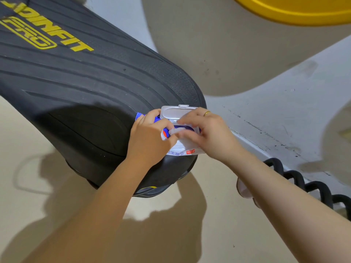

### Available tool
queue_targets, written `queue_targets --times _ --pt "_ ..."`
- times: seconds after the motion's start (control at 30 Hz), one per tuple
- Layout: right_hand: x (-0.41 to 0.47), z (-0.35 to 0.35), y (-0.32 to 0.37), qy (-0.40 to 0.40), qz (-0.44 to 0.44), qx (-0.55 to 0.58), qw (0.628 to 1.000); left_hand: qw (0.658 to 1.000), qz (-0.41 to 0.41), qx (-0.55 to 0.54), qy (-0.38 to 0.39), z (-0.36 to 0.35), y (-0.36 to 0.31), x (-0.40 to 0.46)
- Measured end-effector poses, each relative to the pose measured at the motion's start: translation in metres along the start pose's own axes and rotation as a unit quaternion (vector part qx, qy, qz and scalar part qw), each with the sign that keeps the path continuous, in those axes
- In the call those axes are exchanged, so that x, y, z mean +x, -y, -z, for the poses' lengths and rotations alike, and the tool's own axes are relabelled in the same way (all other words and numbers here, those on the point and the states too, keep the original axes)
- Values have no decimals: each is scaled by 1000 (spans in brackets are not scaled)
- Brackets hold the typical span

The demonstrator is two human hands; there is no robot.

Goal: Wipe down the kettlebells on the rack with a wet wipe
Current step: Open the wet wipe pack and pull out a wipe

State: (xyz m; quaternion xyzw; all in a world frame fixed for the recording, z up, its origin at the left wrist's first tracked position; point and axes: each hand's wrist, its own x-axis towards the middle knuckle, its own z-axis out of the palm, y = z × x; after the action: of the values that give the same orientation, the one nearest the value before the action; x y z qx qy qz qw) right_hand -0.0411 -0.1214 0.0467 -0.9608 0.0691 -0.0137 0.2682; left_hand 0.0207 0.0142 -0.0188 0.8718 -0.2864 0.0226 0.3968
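A white and blue wet wipe pack (181,149) lies on the near end of a black padded bench (91,88). Its clear plastic lid (175,112) stands flipped up. My left hand (150,135) grips the pack's left side. My right hand (207,133), with a gold ring on one finger, has its fingertips at the pack's opening, pinching a white wipe (175,132) that pokes out. No kettlebells or rack are in view.
The bench carries yellow lettering (47,33) at its far end and stands on a beige floor. A yellow rounded object (296,10) is at the top right. A black coiled piece (303,183) runs under my right forearm along a white painted ledge (275,114).
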Motion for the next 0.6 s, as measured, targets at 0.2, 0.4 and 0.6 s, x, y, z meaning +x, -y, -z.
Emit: queue_targets --times 0.2,0.4,0.6 --pt "8 -11 12 -55 23 -91 994 999 9 -39 -13 -2 -5 3" --pt "12 -4 16 -36 -37 29 998 997 35 -27 -64 -3 -9 2" --pt "1 -4 3 -99 -105 201 969 996 73 34 44 4 0 3"
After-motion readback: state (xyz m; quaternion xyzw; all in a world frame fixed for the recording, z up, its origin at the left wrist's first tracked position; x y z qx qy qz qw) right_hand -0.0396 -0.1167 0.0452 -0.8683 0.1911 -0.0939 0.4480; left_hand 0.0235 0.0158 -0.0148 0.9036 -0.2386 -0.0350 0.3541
